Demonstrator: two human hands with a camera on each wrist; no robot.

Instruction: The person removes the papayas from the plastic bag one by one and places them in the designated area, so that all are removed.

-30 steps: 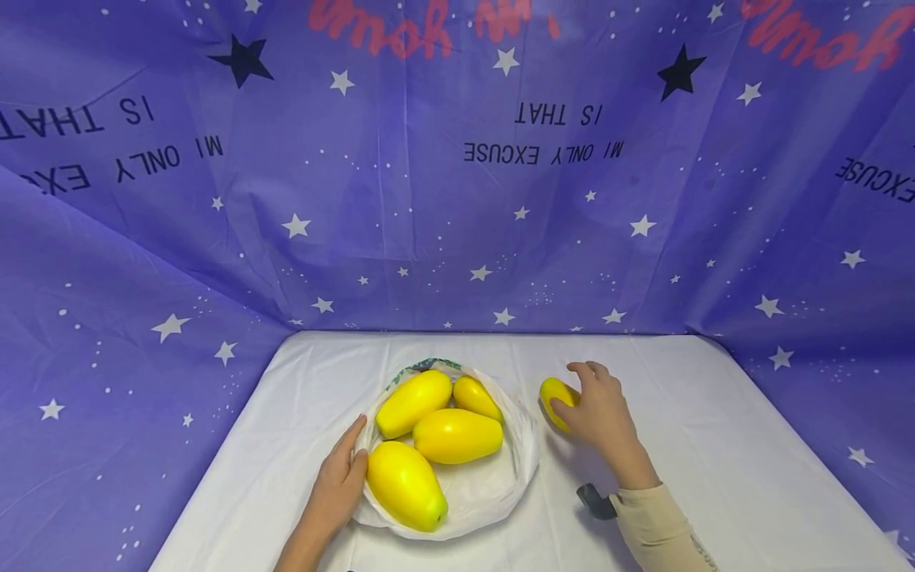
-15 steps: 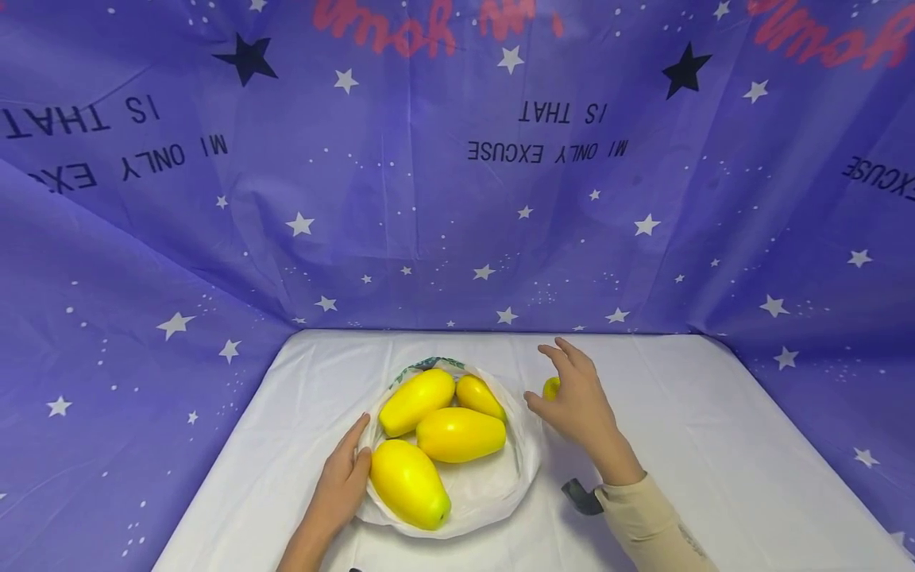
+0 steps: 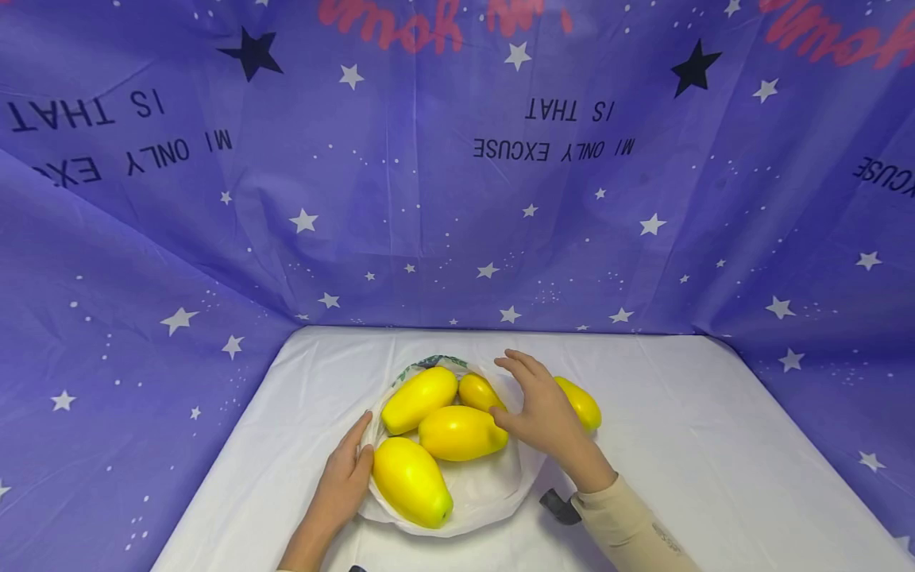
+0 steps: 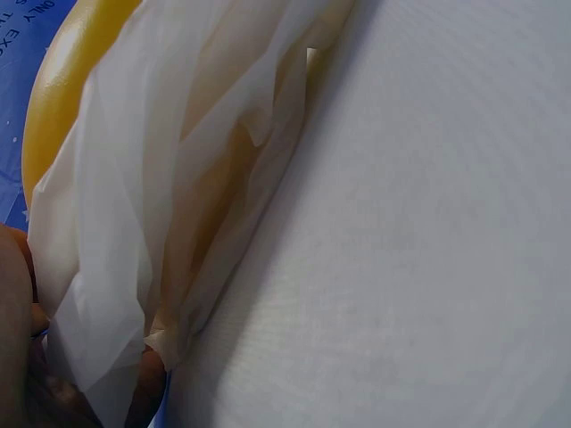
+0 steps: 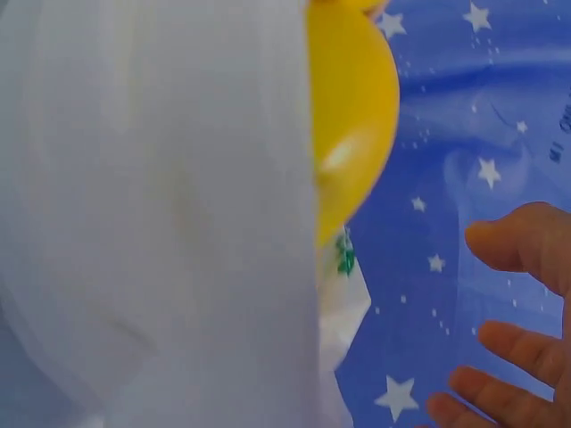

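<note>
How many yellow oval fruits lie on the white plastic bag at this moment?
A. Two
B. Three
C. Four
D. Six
C. Four yellow oval fruits lie together on the white plastic bag, and a fifth yellow fruit rests off the bag on the white tablecloth, partly hidden behind the right hand.

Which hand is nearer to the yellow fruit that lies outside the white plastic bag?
Right. The right hand hovers just left of the lone yellow fruit, partly covering it. The left hand rests at the white plastic bag's far left edge.
</note>
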